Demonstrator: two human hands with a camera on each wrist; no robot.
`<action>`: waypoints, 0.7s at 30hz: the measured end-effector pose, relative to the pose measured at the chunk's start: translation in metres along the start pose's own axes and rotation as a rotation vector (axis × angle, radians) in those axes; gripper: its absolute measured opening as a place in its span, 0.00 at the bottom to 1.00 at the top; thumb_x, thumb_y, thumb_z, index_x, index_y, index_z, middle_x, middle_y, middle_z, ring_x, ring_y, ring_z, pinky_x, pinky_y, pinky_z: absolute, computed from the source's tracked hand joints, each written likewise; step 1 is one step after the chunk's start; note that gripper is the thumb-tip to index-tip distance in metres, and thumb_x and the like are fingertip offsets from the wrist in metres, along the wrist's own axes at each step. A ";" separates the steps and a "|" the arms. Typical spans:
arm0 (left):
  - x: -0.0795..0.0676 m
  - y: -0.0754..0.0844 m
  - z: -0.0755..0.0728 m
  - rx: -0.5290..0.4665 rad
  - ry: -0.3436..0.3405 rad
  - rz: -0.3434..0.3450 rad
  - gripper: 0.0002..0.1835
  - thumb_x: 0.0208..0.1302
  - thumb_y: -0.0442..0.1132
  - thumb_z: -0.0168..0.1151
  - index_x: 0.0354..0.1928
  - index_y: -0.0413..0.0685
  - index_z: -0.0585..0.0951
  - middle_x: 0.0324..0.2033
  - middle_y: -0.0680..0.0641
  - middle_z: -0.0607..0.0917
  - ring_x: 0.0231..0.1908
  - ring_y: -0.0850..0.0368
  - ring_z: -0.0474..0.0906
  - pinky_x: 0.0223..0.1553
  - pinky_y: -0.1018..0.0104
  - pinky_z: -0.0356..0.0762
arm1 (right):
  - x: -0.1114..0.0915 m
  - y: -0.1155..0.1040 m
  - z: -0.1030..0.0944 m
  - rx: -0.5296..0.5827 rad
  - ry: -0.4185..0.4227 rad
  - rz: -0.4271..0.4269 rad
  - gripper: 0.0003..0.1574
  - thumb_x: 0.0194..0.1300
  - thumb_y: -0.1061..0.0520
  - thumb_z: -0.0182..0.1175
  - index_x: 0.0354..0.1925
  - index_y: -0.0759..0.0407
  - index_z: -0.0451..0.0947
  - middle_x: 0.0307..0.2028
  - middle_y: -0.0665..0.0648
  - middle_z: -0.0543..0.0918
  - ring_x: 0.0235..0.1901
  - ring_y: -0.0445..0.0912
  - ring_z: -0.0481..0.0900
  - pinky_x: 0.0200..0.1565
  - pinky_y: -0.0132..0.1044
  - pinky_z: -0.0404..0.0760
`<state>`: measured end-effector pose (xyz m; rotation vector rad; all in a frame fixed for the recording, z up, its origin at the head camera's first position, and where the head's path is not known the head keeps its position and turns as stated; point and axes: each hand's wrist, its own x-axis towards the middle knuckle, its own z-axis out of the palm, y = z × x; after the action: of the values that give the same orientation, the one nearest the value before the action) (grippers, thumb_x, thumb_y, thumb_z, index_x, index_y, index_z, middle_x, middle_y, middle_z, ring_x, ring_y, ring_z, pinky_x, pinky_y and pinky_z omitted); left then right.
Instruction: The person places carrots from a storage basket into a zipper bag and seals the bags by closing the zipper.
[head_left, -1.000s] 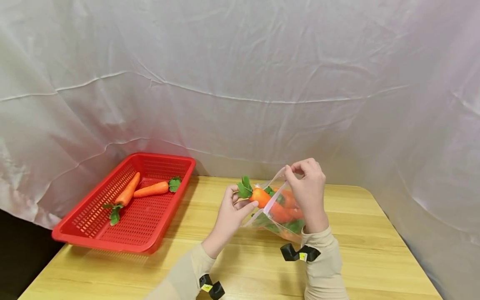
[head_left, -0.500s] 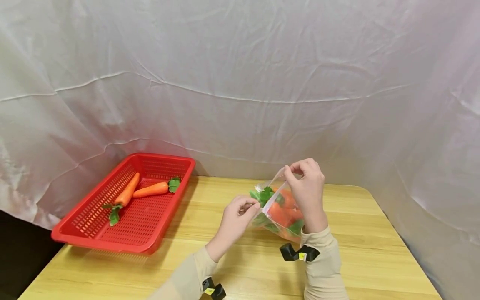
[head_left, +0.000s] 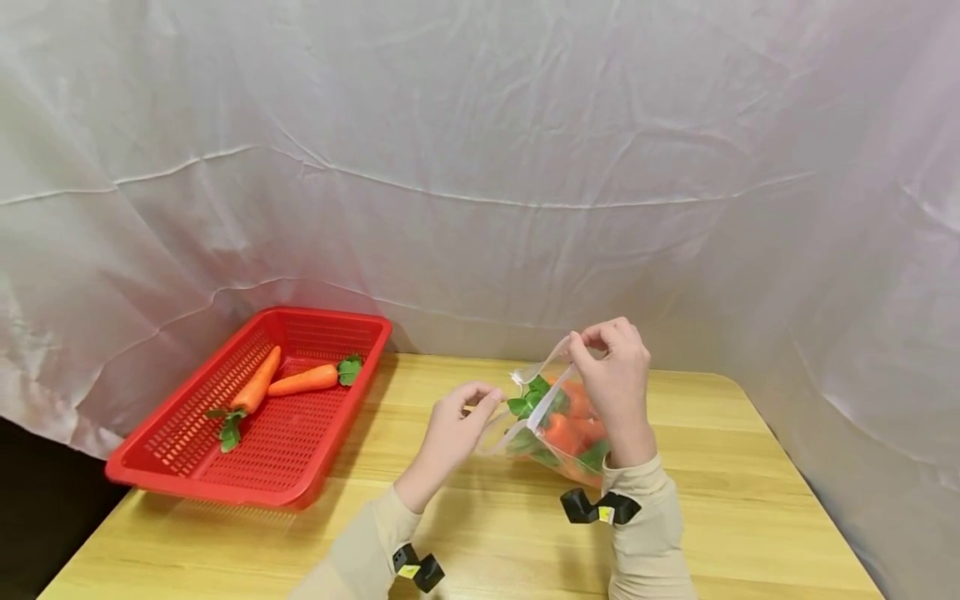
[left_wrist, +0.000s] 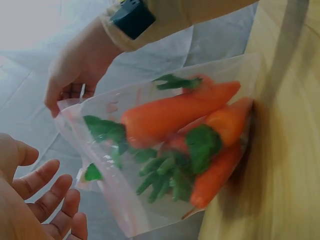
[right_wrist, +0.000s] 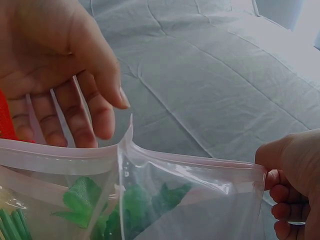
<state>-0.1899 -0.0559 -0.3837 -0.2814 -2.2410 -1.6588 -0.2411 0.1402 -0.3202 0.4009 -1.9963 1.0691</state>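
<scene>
A clear zip bag with a pale pink zip strip bulges with several orange carrots and their green leaves. My right hand pinches the bag's upper corner between thumb and fingers, holding the mouth apart. To the left of the mouth is my left hand, empty, its fingers loosely bent and the thumb apart from them. In the right wrist view, that left hand is just beyond the pink zip strip. The left wrist view shows the carrots through the plastic, with leaves near the mouth.
A red perforated basket stands on the left of the wooden table, with two carrots in it: one carrot slanting, the other carrot lying across. Grey cloth hangs behind the table.
The carrot my left hand held at the bag's mouth has gone inside, and the hand has let go. It then drew back left, while my right hand stayed on the corner.
</scene>
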 end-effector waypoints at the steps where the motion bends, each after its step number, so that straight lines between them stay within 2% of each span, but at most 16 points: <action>1: 0.001 0.000 -0.002 0.000 0.003 0.000 0.10 0.67 0.42 0.61 0.38 0.44 0.85 0.35 0.43 0.87 0.36 0.60 0.80 0.36 0.73 0.76 | 0.000 0.000 0.000 0.002 -0.002 0.004 0.10 0.56 0.64 0.66 0.21 0.66 0.78 0.25 0.62 0.76 0.32 0.53 0.74 0.38 0.29 0.66; 12: 0.008 0.001 -0.026 0.001 0.043 -0.022 0.09 0.67 0.44 0.62 0.40 0.47 0.85 0.34 0.47 0.87 0.34 0.64 0.78 0.37 0.71 0.78 | 0.000 0.001 0.000 -0.003 -0.004 -0.012 0.10 0.56 0.64 0.67 0.21 0.65 0.78 0.26 0.62 0.76 0.31 0.53 0.74 0.38 0.33 0.67; 21: 0.009 0.001 -0.056 0.152 0.062 -0.012 0.09 0.66 0.45 0.62 0.41 0.49 0.84 0.35 0.48 0.87 0.36 0.60 0.80 0.38 0.69 0.77 | -0.001 0.000 0.000 -0.011 0.001 -0.015 0.10 0.56 0.64 0.67 0.22 0.65 0.78 0.26 0.62 0.76 0.31 0.53 0.74 0.37 0.33 0.68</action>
<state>-0.1894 -0.1095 -0.3649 -0.1766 -2.3111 -1.4717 -0.2411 0.1403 -0.3209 0.4093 -1.9944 1.0486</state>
